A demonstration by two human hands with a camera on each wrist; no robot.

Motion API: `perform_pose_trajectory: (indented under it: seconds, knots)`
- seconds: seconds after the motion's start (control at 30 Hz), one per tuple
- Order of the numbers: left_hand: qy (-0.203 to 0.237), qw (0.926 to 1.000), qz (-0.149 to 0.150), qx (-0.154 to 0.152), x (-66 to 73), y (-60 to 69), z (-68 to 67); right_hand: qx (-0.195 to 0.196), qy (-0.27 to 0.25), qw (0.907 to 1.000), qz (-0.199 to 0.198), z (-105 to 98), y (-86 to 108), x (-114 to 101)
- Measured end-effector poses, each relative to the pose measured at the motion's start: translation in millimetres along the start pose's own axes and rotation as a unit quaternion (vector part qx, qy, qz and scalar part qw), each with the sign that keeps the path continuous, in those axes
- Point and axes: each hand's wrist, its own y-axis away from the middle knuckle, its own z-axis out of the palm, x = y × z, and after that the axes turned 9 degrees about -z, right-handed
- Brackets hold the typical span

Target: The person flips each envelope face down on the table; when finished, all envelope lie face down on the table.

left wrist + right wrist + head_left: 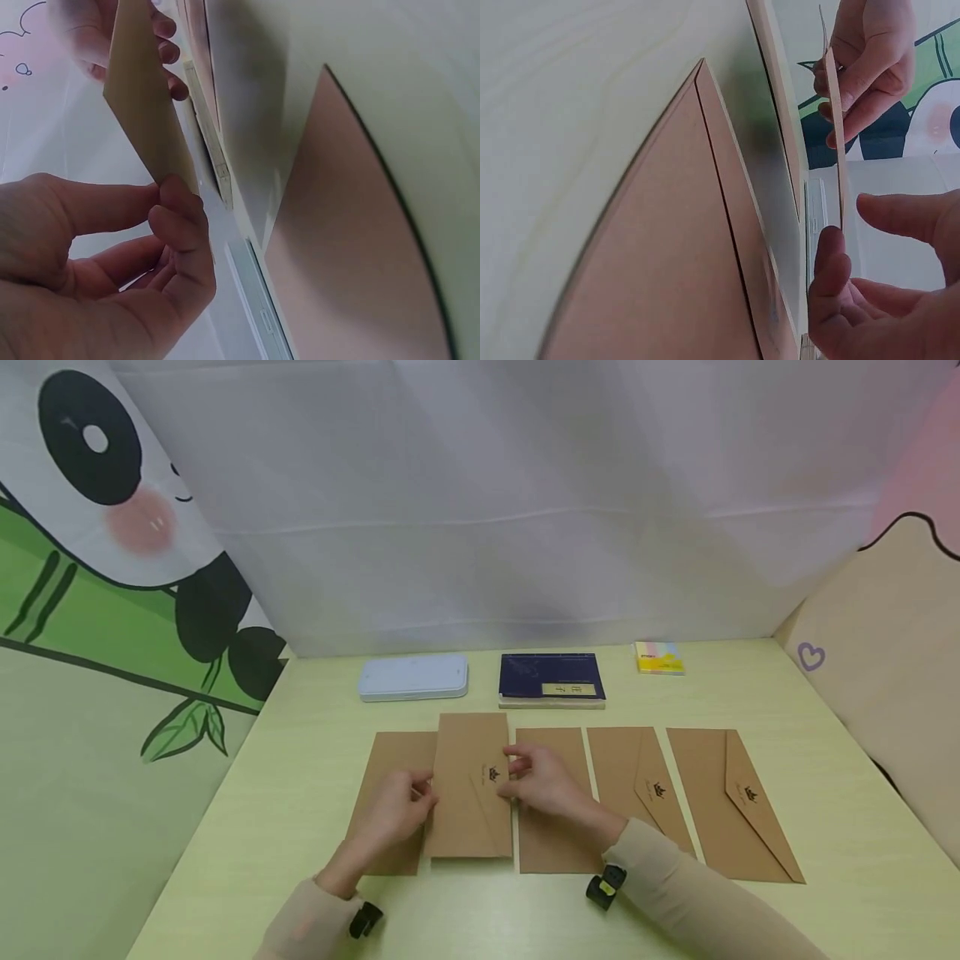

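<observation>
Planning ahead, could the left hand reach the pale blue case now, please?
Probably not yet: the left hand pinches the raised envelope, though the way to the pale blue case looks free.

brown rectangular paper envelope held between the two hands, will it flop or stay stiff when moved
The brown rectangular paper envelope will probably stay fairly stiff, since it looks nearly flat while held by its edges. It is likely light, as it looks very thin edge-on. Being thin paper, it might crease if squeezed.
</observation>
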Motion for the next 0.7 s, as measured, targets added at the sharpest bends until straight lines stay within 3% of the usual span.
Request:
perform_pose_trajectory:
  seconds: [0.33,0.5,0.7]
  knots:
    - [0.084,0.9963,-0.014,0.014,3.2,1.6,-7.1,-0.023,-0.002,0.9995,-0.021,4.1,2.0,-1.4]
    - [0.113,0.9930,0.004,0.037,4.5,2.0,-8.6,-0.050,0.012,0.9974,-0.051,5.1,5.0,-3.9]
    - [0.147,0.9880,0.007,0.046,6.5,4.8,-9.3,-0.057,-0.006,0.9974,-0.043,7.8,6.2,-8.0]
